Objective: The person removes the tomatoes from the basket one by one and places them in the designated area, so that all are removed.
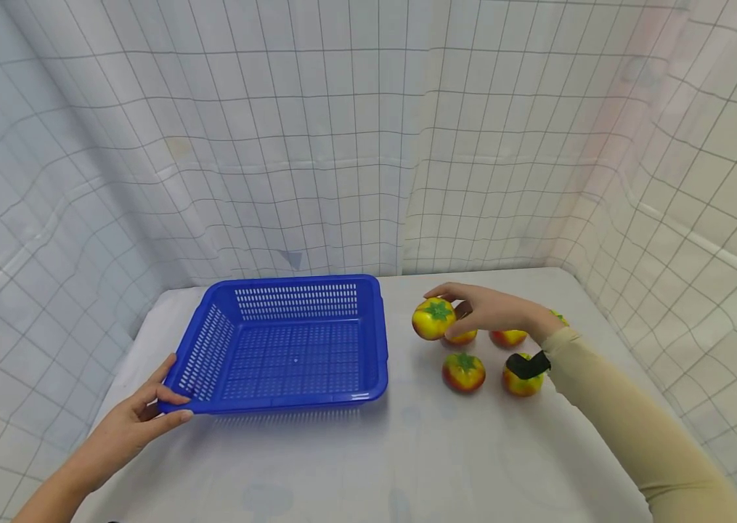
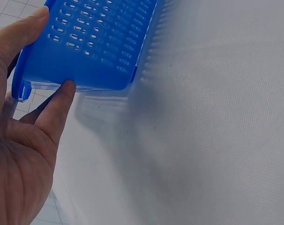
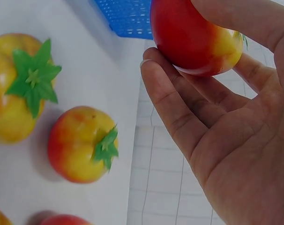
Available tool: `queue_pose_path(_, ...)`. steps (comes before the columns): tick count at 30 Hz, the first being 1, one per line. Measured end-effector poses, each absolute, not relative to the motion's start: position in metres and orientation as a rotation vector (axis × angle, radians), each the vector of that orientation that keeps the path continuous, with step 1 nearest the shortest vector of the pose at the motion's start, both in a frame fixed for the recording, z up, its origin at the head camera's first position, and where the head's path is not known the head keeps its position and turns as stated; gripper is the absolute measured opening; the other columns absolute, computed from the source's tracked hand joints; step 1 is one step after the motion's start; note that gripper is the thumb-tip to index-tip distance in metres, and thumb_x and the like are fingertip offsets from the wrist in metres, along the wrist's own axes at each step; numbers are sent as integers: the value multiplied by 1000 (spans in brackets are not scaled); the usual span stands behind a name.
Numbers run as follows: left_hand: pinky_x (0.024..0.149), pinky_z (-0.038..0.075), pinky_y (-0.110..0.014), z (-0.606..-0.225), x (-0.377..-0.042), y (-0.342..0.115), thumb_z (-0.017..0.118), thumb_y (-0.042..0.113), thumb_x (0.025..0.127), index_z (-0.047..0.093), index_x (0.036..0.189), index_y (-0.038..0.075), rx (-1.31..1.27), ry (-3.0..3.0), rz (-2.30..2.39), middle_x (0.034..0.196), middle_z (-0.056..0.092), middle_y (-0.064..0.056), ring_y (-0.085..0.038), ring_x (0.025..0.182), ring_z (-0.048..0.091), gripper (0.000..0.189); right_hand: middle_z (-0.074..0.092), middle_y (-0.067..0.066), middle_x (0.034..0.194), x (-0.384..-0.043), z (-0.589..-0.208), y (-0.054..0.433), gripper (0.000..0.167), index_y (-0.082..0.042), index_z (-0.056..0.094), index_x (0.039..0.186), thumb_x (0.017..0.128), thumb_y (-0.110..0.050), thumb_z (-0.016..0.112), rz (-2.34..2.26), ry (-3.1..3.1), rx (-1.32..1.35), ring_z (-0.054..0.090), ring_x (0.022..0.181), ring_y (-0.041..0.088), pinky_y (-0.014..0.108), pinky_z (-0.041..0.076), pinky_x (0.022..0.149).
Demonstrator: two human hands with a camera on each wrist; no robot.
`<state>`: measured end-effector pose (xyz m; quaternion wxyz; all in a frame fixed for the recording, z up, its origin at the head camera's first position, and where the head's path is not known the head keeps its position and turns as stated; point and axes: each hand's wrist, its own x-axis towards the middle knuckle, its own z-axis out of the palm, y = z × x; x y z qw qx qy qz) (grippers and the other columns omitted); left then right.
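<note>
My left hand (image 1: 121, 430) grips the near left corner of a blue plastic basket (image 1: 277, 402), thumb over the rim and fingers against the outer wall (image 2: 85, 56). The basket stands on the table with nothing inside. To its right, my right hand (image 1: 492, 309) holds a yellow-and-red tomato (image 1: 432, 319) with a green star-shaped leaf top, raised above the table. Thumb and fingers pinch it from the sides; its red underside (image 3: 182, 37) shows in the right wrist view. Below the hand lie several similar tomatoes, one (image 1: 464, 373) in plain sight and others partly covered by hand and wrist.
A white cloth covers the table (image 1: 433, 457). Grid-patterned white curtains (image 1: 342, 145) hang behind it and along both sides. A black band (image 1: 528, 365) at my right wrist overlaps another tomato (image 1: 522, 385) in the head view.
</note>
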<state>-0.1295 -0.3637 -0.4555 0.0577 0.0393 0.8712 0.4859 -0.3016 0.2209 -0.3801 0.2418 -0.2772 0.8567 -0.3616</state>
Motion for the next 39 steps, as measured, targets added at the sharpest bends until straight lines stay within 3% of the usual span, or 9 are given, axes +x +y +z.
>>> queue_pose_path(7,85,49,-11,-456,-129,-364,70,25,100,63,114,0,121,2637,1482,172,-4,-8,-63,140,27,30,47,-6,146,-296,-384,242,65,-48,50,142,85,-47,82,-984,2393,-593,56,125,24,54,37,109)
queue_pose_path(19,85,47,-9,-455,-129,-363,71,25,99,63,114,0,108,2633,1478,172,-4,-9,-64,141,23,30,47,4,150,-286,-399,284,63,-38,48,147,92,-31,78,-1059,2382,-623,55,127,31,48,49,100)
queue_pose_path(30,85,48,-10,-455,-129,-363,70,25,99,63,114,1,118,2644,1471,172,-4,-8,-63,140,25,30,47,7,150,-273,-411,325,62,-37,47,147,92,-38,76,-1042,2462,-566,53,131,35,60,39,107)
queue_pose_path(39,86,47,-8,-456,-128,-363,70,24,99,63,114,0,130,2635,1494,172,-4,-8,-63,142,20,30,47,10,151,-263,-416,352,60,-33,48,147,93,-37,75,-1080,2481,-505,46,137,37,61,39,106)
